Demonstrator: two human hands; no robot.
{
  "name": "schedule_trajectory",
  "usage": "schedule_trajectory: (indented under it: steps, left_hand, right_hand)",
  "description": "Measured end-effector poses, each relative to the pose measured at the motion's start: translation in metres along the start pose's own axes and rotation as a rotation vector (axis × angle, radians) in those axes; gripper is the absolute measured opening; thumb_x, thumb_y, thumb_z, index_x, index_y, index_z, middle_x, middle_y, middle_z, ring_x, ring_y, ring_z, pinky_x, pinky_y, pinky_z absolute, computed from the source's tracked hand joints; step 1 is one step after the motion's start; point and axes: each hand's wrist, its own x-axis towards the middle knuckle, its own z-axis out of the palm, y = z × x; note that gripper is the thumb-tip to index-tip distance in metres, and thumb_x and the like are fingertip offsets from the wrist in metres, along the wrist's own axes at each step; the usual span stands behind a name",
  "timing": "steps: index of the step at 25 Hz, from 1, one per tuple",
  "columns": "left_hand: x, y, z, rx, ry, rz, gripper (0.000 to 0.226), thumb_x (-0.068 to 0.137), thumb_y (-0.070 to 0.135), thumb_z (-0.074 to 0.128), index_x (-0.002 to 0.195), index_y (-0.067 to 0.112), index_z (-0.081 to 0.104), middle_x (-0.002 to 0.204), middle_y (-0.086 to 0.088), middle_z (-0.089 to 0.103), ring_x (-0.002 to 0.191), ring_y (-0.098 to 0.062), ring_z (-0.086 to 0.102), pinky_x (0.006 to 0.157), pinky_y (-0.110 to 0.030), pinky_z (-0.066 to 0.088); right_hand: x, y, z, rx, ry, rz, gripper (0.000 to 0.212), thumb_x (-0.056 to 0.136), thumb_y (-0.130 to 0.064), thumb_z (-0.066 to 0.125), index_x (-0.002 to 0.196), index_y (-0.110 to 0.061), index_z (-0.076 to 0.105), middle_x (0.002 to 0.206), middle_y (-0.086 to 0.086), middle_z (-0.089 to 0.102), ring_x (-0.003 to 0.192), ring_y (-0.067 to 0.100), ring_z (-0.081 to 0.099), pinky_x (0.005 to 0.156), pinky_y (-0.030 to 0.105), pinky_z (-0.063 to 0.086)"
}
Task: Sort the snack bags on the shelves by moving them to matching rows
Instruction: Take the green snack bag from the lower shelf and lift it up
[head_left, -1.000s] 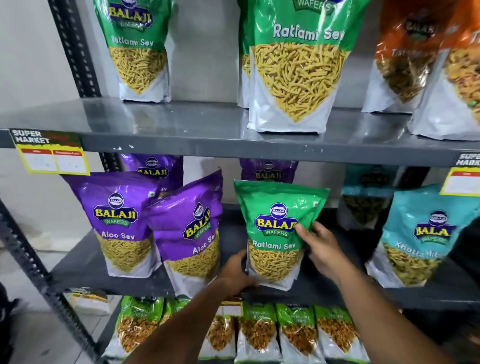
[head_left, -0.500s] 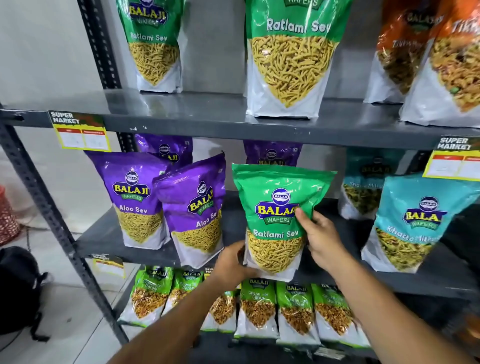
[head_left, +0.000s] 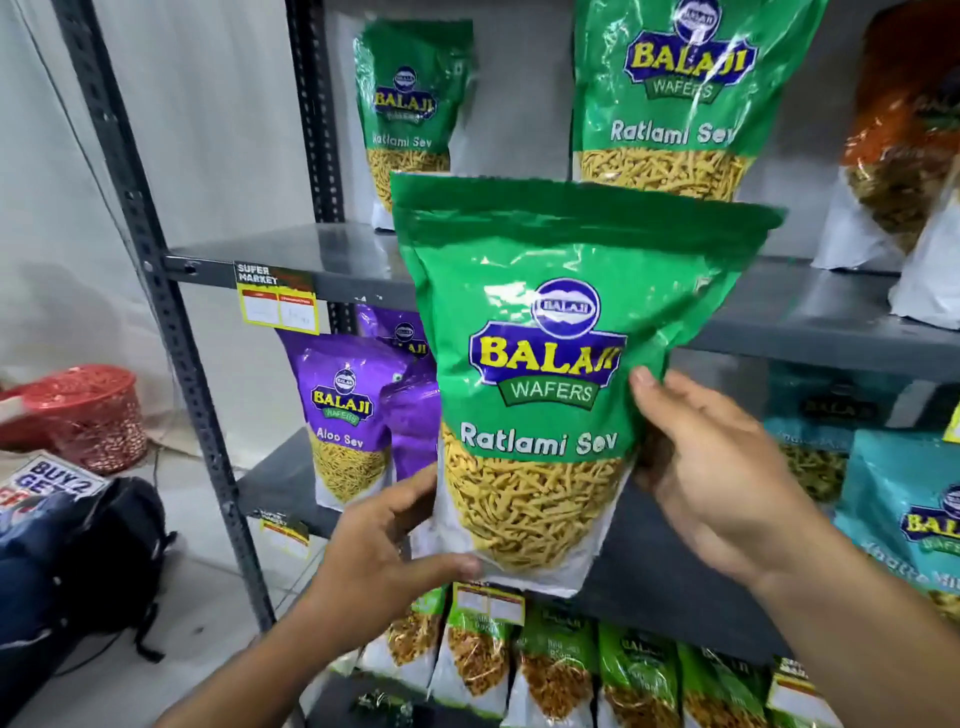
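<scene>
A green Ratlami Sev bag (head_left: 545, 322) is lifted off the middle shelf (head_left: 280, 478) and held upright in front of the shelving. My left hand (head_left: 384, 561) grips its lower left corner and my right hand (head_left: 717, 467) grips its right edge. Two more green Ratlami Sev bags, a small bag (head_left: 410, 104) and a large bag (head_left: 675, 88), stand on the upper shelf (head_left: 311, 249). Purple Aloo Sev bags (head_left: 348, 415) stand on the middle shelf, left of the held bag.
Orange bags (head_left: 904, 135) stand at the upper right. Teal bags (head_left: 904, 519) fill the middle shelf's right side. Several small green bags (head_left: 561, 670) line the bottom shelf. A grey upright post (head_left: 171, 332), a black backpack (head_left: 98, 561) and a red basket (head_left: 88, 415) are at left.
Both hands have raised the green Ratlami Sev bag from the middle shelf up toward the upper shelf's level. My view has shifted up and closer.
</scene>
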Motion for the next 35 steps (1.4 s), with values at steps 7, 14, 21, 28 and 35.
schedule_trajectory:
  steps: [7, 14, 21, 28, 35]
  left_hand:
    - [0.109, 0.067, -0.098, 0.179, 0.103, 0.303, 0.073, 0.064, 0.026, 0.081, 0.130, 0.010, 0.056, 0.125, -0.003, 0.068, 0.118, -0.018, 0.063, 0.107, -0.038, 0.046]
    - [0.207, 0.069, -0.146, 0.190, -0.013, 0.278, 0.051, 0.076, -0.008, 0.074, 0.123, 0.000, 0.057, 0.120, -0.010, 0.069, 0.112, -0.015, 0.064, 0.110, -0.044, 0.042]
    - [0.240, 0.033, -0.153, 0.237, -0.051, 0.241, 0.056, 0.073, 0.014, 0.078, 0.125, 0.009, 0.057, 0.124, -0.007, 0.068, 0.118, -0.019, 0.063, 0.110, -0.049, 0.042]
    - [0.206, 0.043, -0.143, 0.432, 0.243, 0.209, 0.084, 0.070, 0.037, 0.081, 0.141, 0.016, 0.042, 0.141, -0.004, 0.056, 0.130, -0.015, 0.052, 0.112, -0.038, 0.039]
    - [0.046, -0.084, -0.108, -0.057, 0.346, 0.105, 0.074, 0.052, 0.045, 0.087, 0.117, 0.055, 0.055, 0.125, 0.025, 0.065, 0.125, -0.011, 0.057, 0.105, -0.024, 0.043]
  right_hand:
    - [0.104, -0.091, 0.099, -0.056, -0.037, -0.226, 0.025, 0.096, -0.016, 0.046, 0.077, -0.014, 0.062, 0.063, -0.004, 0.073, 0.060, 0.011, 0.069, 0.061, 0.027, 0.058]
    - [0.227, -0.095, 0.133, -0.133, 0.179, -0.159, 0.029, 0.091, -0.028, 0.050, 0.107, -0.009, 0.065, 0.100, 0.013, 0.074, 0.088, 0.030, 0.071, 0.085, 0.060, 0.054]
    - [0.280, -0.075, 0.125, -0.237, 0.274, -0.130, 0.044, 0.080, -0.041, 0.055, 0.118, -0.018, 0.060, 0.124, 0.011, 0.066, 0.105, 0.032, 0.065, 0.094, 0.055, 0.051]
    - [0.238, -0.067, 0.125, -0.405, 0.290, -0.354, 0.049, 0.083, -0.034, 0.059, 0.127, -0.014, 0.054, 0.127, 0.004, 0.062, 0.109, 0.016, 0.061, 0.098, 0.035, 0.047]
    - [0.050, 0.053, 0.068, -0.457, -0.036, -0.440, 0.049, 0.064, -0.057, 0.074, 0.104, -0.029, 0.068, 0.104, -0.005, 0.075, 0.099, 0.013, 0.068, 0.087, 0.020, 0.052]
